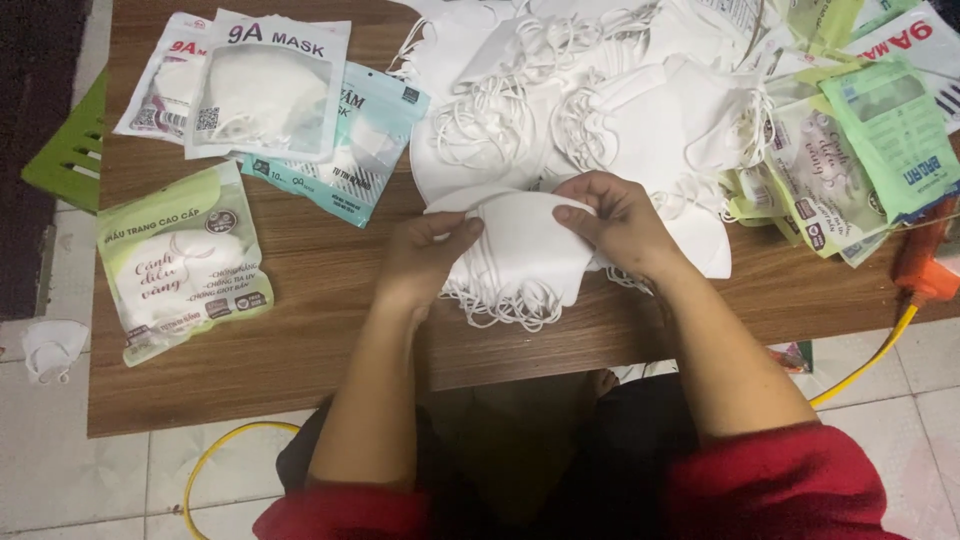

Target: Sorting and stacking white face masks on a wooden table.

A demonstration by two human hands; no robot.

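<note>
Here, both hands meet at the centre of the frame over a small stack of folded white fabric face masks (520,255) with thin white elastic ear loops hanging from its lower edge. The left hand (425,262) is curled closed on the stack's left end, thumb on top and fingers tucked beneath; the right hand (615,222) pinches the upper right corner between thumb and forefinger, the other fingers bent behind it. The stack sits just above the brown wood-grain table (300,340), near its front edge. Behind it, in the upper middle of the frame, lies a loose heap of white masks with tangled loops (600,100), touching the held stack at its top. At the upper left are sealed clear-and-white mask packets (265,85) overlapping a teal-trimmed one, and at the left edge a pale green printed mask packet (180,260) lies alone. More green flat packets (860,140) are piled at the upper right, beside an orange tool on a yellow cable (925,270). To square the stack well, I judge the edges should be aligned with light pressure from both ends, keeping the dangling loops gathered on one side so they do not snag the heap behind.
</note>
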